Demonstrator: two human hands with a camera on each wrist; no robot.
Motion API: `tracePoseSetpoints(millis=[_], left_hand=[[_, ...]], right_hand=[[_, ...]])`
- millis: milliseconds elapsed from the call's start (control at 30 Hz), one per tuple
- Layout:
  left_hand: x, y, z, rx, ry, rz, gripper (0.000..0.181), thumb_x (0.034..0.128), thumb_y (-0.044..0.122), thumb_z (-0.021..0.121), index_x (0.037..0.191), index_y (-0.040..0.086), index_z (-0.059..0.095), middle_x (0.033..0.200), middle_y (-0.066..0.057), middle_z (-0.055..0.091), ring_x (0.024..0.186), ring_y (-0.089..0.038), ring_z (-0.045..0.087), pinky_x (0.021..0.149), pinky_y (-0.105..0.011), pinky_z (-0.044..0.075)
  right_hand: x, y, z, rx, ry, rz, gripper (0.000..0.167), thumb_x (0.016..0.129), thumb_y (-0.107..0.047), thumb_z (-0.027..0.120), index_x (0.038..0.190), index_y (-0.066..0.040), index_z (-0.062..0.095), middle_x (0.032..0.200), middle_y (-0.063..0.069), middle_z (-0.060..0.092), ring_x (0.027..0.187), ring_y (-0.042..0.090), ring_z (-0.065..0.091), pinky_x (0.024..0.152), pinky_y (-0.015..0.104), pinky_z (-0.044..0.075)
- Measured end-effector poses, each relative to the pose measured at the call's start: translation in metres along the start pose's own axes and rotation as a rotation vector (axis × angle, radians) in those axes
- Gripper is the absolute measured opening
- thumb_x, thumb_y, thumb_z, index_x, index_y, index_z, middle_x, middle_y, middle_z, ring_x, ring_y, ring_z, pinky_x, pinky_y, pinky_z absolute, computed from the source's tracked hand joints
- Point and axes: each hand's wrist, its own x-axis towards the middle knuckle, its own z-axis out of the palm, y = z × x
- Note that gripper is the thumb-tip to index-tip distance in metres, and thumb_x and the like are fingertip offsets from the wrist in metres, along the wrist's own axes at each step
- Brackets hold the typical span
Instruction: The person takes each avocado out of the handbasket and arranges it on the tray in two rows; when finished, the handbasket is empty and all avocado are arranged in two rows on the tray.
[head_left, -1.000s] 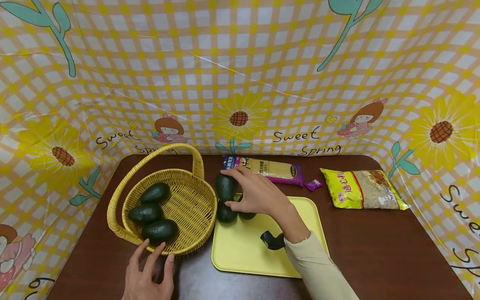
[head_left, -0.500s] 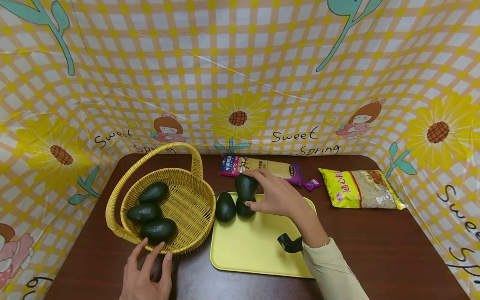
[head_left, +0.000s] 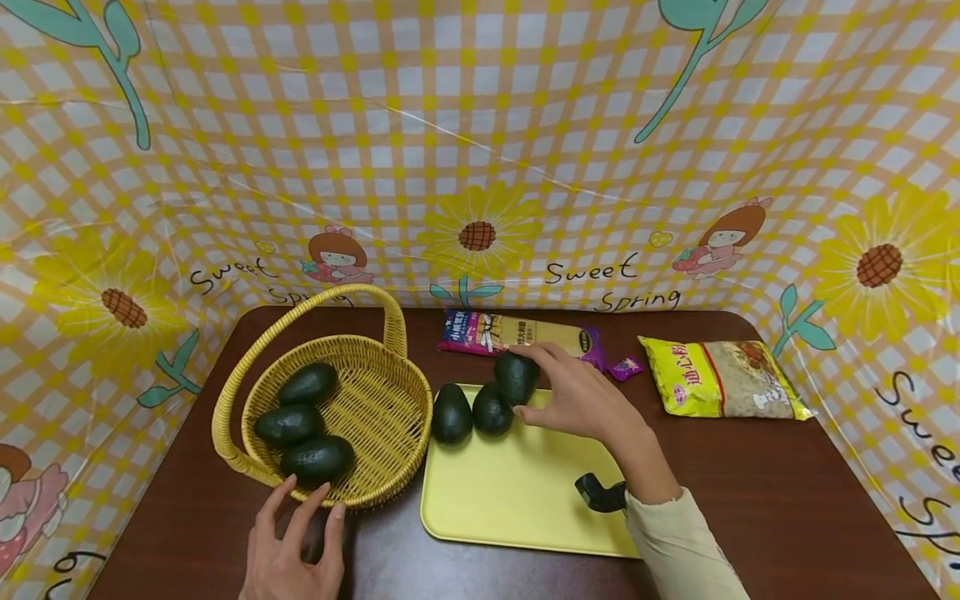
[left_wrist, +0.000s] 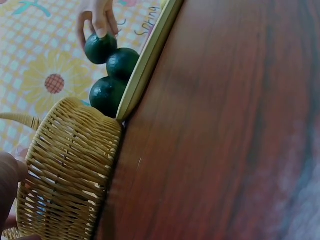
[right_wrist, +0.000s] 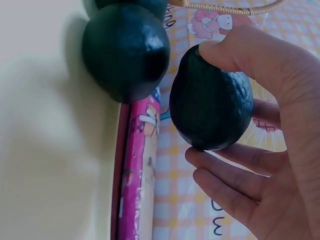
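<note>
the right hand (head_left: pixel 581 404) is pinching an avocado (head_left: pixel 517 379) between thumb and fingertips, raised at the far edge of the yellow tray (head_left: pixel 532 500); its long axis is running from thumb to fingers, the narrow stem end pointing toward the tray's near side. two other avocados (head_left: pixel 452 414) are resting in the tray's far left corner. left of the tray, the left hand (head_left: pixel 292 550) is touching a basket (head_left: pixel 378 417) with spread fingers.
</note>
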Motion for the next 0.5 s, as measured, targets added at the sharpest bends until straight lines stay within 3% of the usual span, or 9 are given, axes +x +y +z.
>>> tracePoseSetpoints(millis=[267,500], left_hand=[[0.0,0.002,-0.001,0.007,-0.017,-0.023,0.03,0.082,0.011,0.093,0.11,0.007,0.083,0.132,-0.028,0.066,0.099,-0.053,0.066,0.082,-0.07,0.051],[-0.001,0.002,-0.001,0.007,-0.011,-0.03,0.029,0.0825,0.012,0.092,0.11,0.008,0.084,0.132,-0.027,0.066,0.098,-0.053,0.066,0.081,-0.07,0.051]], right_hand=[[-0.01,0.011,0.004,-0.016,-0.017,0.03,0.086,0.085,-0.039,0.09,0.16,-0.02,0.052,0.148,0.02,0.059,0.102,0.031,0.071,0.077,0.047,0.059],[-0.016,0.019,0.01,-0.041,-0.017,0.03,0.085,0.083,-0.038,0.091,0.157,-0.017,0.055,0.149,0.021,0.059,0.118,0.039,0.069,0.093,0.058,0.059]])
